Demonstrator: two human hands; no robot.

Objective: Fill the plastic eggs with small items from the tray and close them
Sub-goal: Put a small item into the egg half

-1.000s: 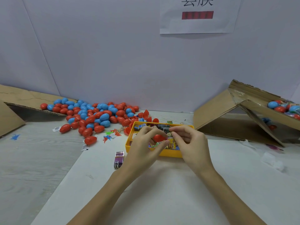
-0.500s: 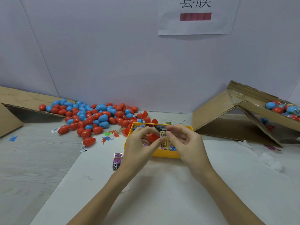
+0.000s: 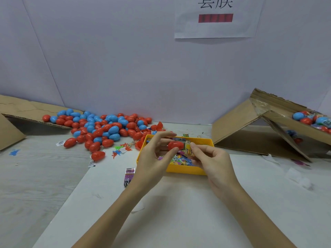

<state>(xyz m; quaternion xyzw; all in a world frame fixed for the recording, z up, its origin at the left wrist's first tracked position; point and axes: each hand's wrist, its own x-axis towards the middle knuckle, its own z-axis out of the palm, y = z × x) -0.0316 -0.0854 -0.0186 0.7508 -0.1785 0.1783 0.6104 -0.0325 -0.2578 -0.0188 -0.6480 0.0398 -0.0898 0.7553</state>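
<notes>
Since the earlier frame the packet (image 3: pixel 188 147) has come up against the egg's mouth. The red egg (image 3: pixel 175 145) sits over the tray (image 3: pixel 186 171), pinched by the left hand (image 3: pixel 155 158), presumably so spills drop back in. The right hand (image 3: pixel 209 158) pinches the packet at its fingertips. Unfilled eggs (image 3: pixel 100 127) lie heaped at left on the table (image 3: pixel 170 212); a cardboard box (image 3: pixel 268 126) at right holds others. A paper sign (image 3: pixel 216 17) hangs on the wall.

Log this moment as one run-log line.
left hand: holds red egg | right hand: pinches yellow packet at egg | over yellow tray | egg not yet closed
</notes>
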